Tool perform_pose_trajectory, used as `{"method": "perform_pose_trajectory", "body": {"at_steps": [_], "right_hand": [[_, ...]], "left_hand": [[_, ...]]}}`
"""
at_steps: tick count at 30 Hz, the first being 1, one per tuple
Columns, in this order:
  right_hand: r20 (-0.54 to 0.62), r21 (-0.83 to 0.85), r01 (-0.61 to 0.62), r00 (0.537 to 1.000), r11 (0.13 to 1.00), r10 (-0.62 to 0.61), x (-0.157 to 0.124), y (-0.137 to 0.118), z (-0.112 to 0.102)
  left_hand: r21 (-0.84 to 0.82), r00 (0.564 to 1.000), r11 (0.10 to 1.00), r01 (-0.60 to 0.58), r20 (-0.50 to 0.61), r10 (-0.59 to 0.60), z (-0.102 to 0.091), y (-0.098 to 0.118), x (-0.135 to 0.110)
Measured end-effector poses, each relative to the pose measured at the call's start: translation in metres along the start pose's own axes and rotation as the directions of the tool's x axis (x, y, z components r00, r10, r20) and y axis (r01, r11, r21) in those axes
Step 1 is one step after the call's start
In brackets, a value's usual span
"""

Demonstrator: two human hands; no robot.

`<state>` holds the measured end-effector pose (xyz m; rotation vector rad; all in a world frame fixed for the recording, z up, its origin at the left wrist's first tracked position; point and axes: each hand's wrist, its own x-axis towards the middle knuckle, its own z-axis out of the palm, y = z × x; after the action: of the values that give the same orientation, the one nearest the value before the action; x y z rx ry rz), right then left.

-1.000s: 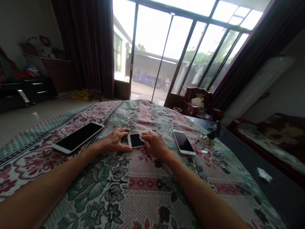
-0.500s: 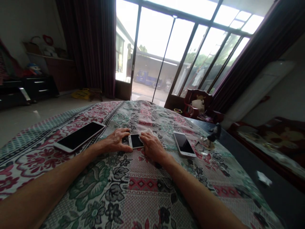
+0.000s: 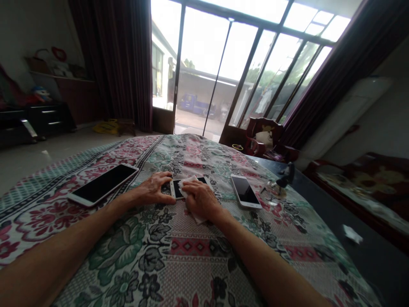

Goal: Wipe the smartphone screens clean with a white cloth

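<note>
A white smartphone [image 3: 176,190] with a dark screen lies flat on the patterned cloth, partly covered by my right hand. My left hand [image 3: 156,187] grips its left end between thumb and fingers. Pressed onto the screen by my right hand [image 3: 202,198] is a white tissue [image 3: 198,219], whose edges show ahead of the fingers and below the palm. To the left lies a larger white-framed tablet or big phone [image 3: 104,184], screen up. Another white smartphone [image 3: 245,192] rests to the right, beyond both hands.
The flowered tablecloth [image 3: 188,273] spreads under everything. A small dark figurine on a clear base [image 3: 283,183] stands right of the phones. On the dark surface [image 3: 332,213] at right lies a crumpled white tissue [image 3: 352,234]. Wooden seats and a glass door are behind.
My right hand has slid the tissue left and toward me across the phone, uncovering part of the screen's right end. My left hand keeps its grip.
</note>
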<state>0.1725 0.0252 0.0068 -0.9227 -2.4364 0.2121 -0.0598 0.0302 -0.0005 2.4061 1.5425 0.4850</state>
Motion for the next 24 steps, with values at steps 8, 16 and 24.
{"method": "perform_pose_trajectory", "body": {"at_steps": [8,16,24], "right_hand": [[-0.137,-0.136,-0.266,0.959,0.954,0.248,-0.005,0.040,-0.011],[-0.186,-0.128,-0.353,0.927,0.927,0.327,-0.006,0.043,-0.002],[-0.090,-0.092,-0.466,0.884,0.880,0.458,-0.002,0.040,-0.008]], "left_hand": [[-0.015,1.000,1.000,0.022,0.010,-0.022,-0.002,0.002,0.000],[-0.005,1.000,1.000,0.004,-0.019,-0.004,0.000,0.006,-0.004],[0.001,0.998,0.999,0.054,-0.041,-0.054,0.005,0.003,-0.001]]}}
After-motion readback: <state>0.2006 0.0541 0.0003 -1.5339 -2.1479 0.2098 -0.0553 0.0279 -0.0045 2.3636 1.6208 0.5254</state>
